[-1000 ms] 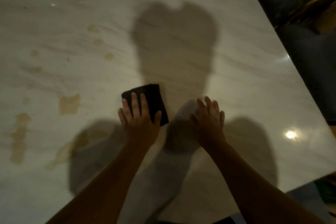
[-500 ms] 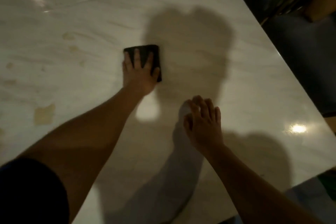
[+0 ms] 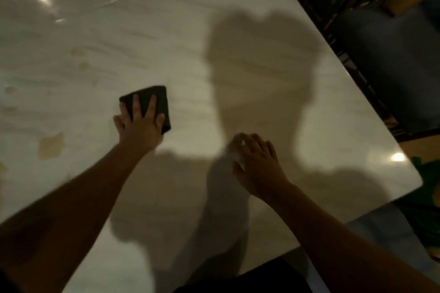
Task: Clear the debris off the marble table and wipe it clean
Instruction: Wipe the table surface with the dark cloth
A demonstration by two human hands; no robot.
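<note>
The cloth (image 3: 156,98) lies flat on the table (image 3: 166,19), left of centre in the view and well in from every edge. It is dark and folded to a blocky rectangle, close to square, so its long axis is hard to call. What shows suggests it runs away from the person, roughly along the fingers on top of it. The cloth sits slightly turned: its far edge slants, the far-right corner lying farther off than the far-left one, and its right edge runs back toward the thumb.

The left hand (image 3: 140,126) presses down on the cloth's near half with fingers straight and spread, thumb out at the cloth's right edge. It is flat on the cloth, not gripping it. The right hand (image 3: 258,164) is apart from the cloth, to its right and nearer the person. Its fingers are loosely bent with the tips on the bare marble, and it holds nothing.

The table is pale, veined and glossy, with bright glints of lamp light and the person's broad shadow (image 3: 259,62) across its middle. Tan stains (image 3: 51,148) dot the left side — the biggest is well left of the cloth, and smaller ones lie farther off. The picture is dim and blurred. Past the table's right edge stands a dark chair (image 3: 392,74).
</note>
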